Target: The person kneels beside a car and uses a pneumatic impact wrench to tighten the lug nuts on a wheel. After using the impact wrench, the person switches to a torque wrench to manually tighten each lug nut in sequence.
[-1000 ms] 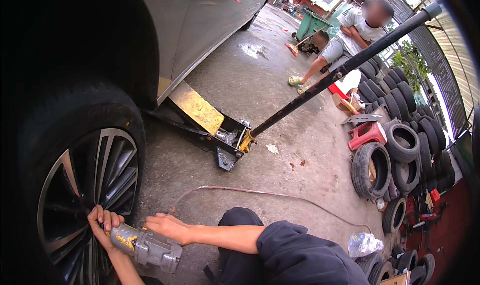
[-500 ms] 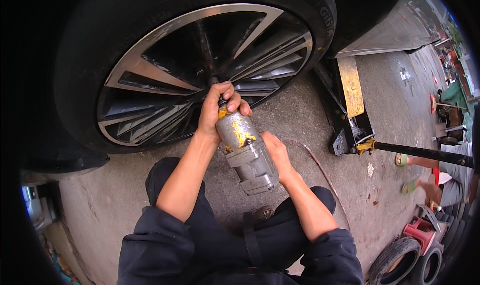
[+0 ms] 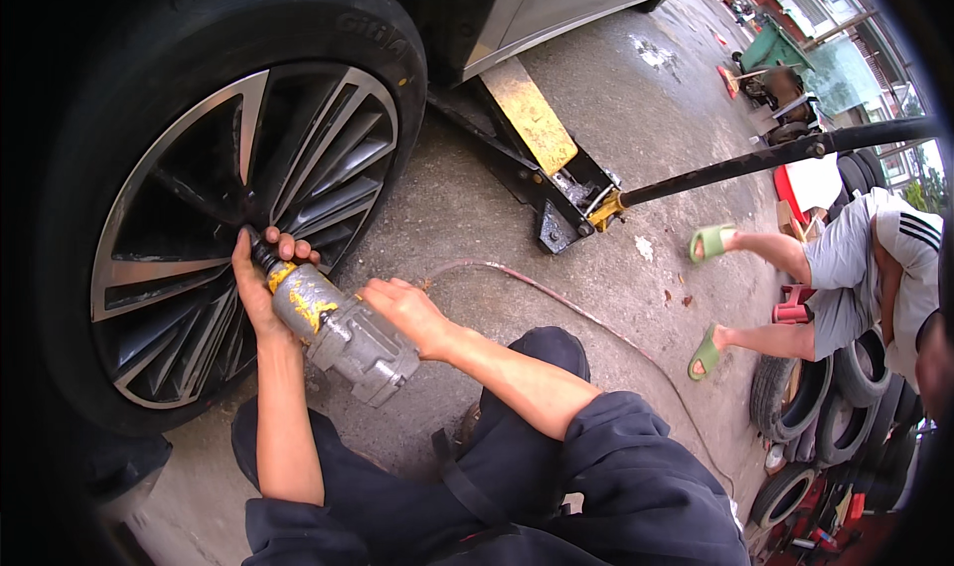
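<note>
— Where does the impact wrench [image 3: 348, 339] lie?
— In front of the alloy wheel [image 3: 171, 271]; its long axis slants up-left toward the wheel's centre; the left hand [image 3: 260, 280] is nearer the wheel, fingers curled around the nose.
— The right hand [image 3: 407, 315]?
— Against the wrench's body; fingers partly hidden; I cannot tell its grip.

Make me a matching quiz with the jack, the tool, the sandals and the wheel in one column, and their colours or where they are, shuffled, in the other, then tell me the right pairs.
Column one:
1. Jack
2. Tool
3. Sandals
4. Wheel

Column two:
A. Green
B. Black and silver
C. Yellow and black
D. Grey with yellow patches, in the left hand

Right pairs: 1-C, 2-D, 3-A, 4-B.
</note>
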### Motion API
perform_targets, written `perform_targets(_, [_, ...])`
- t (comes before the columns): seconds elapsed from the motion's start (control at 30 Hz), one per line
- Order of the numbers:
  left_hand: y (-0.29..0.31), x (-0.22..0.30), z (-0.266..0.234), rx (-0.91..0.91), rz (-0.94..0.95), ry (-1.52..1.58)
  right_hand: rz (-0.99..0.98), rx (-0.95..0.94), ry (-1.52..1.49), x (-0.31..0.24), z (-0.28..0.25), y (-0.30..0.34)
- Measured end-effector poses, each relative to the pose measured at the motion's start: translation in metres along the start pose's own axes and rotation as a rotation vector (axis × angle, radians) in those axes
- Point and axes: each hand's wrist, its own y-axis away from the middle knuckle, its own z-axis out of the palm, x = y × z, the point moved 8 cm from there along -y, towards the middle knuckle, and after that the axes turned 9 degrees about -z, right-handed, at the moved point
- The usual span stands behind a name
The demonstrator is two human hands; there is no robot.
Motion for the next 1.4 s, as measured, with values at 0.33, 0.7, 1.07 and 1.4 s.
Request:
perform_targets(0.33, [0.015, -0.001, -0.111, 0.337, -0.095, -0.32, 0.041, -0.051, 0.053, -0.007, 0.009, -0.004])
perform_targets(0.7, [0.015, -0.028, -0.109, 0.341, -0.142, -0.459, 0.029, -0.012, 0.048, -0.009, 0.001, 0.006])
perform_targets(1.07, [0.017, -0.001, 0.003, -0.037, -0.048, 0.017, 0.043, 0.024, 0.083, 0.006, 0.013, 0.008])
perform_targets(1.4, [0.02, 0.005, -0.006, 0.097, 0.053, -0.082, 0.025, -0.042, 0.028, 0.008, 0.005, -0.002])
